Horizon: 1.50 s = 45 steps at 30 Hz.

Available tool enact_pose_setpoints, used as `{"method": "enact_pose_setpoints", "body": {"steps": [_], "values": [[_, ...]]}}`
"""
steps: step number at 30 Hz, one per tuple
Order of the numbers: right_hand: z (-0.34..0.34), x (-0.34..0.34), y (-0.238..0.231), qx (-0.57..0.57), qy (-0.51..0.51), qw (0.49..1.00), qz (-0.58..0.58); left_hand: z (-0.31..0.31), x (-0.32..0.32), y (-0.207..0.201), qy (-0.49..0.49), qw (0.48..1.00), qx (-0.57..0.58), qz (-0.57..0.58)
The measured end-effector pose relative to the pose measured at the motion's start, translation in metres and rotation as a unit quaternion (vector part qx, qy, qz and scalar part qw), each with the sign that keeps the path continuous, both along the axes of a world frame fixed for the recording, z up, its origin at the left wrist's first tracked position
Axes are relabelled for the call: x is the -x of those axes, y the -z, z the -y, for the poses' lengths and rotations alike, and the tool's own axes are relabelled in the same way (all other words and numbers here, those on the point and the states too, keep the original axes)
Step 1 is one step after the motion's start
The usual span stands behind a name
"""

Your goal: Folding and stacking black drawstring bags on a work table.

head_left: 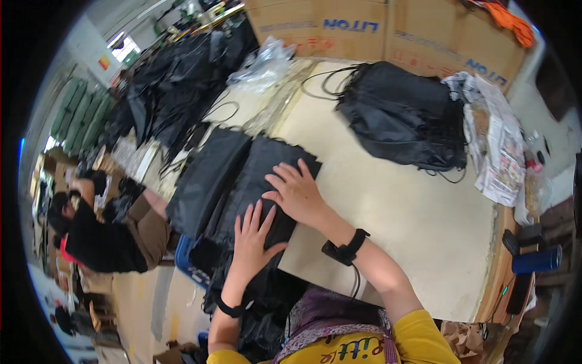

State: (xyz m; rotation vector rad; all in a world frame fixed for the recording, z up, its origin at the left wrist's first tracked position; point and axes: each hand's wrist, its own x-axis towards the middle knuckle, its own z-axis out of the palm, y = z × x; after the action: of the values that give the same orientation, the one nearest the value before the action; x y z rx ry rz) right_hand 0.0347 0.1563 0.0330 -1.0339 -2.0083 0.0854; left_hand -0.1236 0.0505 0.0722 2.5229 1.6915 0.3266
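Your yellow cloth shirt (418,337) sits nearest, at six o'clock. Your right hand (298,195), near the dial's centre, and your left hand (250,244), at seven, lie palms down with fingers spread, clasping nothing, on a flat black fabric stack with a frilled edge (274,156). Just beside it at nine is a smooth black fabric stack (209,176). Those two seem already laid flat, and the corded black fabric pile (403,115) at two, on the pale smooth tabletop (400,236), looks gathered. Between ten and eleven, the rumpled black fabric heap (182,79) appears not yet straightened; how much remains, you cannot tell.
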Motion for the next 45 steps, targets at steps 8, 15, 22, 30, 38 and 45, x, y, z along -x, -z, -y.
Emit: {"method": "enact_pose_setpoints", "body": {"steps": [8, 15, 22, 30, 38, 45], "values": [[-0.087, -0.213, -0.063, -0.031, 0.314, 0.935, -0.161, 0.007, -0.007, 0.011, -0.019, 0.999, -0.045, 0.004], [-0.172, -0.307, -0.016, 0.316, 0.297, 0.899, 0.071, 0.017, -0.014, -0.008, -0.087, 0.993, -0.081, 0.003], [-0.177, -0.311, -0.052, 0.115, 0.343, 0.926, -0.104, 0.038, -0.042, -0.027, -0.109, 0.991, -0.069, 0.046], [-0.024, -0.278, -0.149, -0.199, 0.133, 0.951, -0.195, 0.047, -0.074, -0.011, 0.018, 0.980, -0.040, 0.194], [0.174, -0.249, -0.118, 0.116, -0.176, 0.976, 0.061, 0.034, -0.132, 0.025, 0.039, 0.499, 0.483, 0.719], [0.255, -0.235, -0.041, 0.311, -0.172, 0.935, -0.008, 0.010, -0.177, 0.054, 0.110, 0.942, 0.062, 0.311]]}}
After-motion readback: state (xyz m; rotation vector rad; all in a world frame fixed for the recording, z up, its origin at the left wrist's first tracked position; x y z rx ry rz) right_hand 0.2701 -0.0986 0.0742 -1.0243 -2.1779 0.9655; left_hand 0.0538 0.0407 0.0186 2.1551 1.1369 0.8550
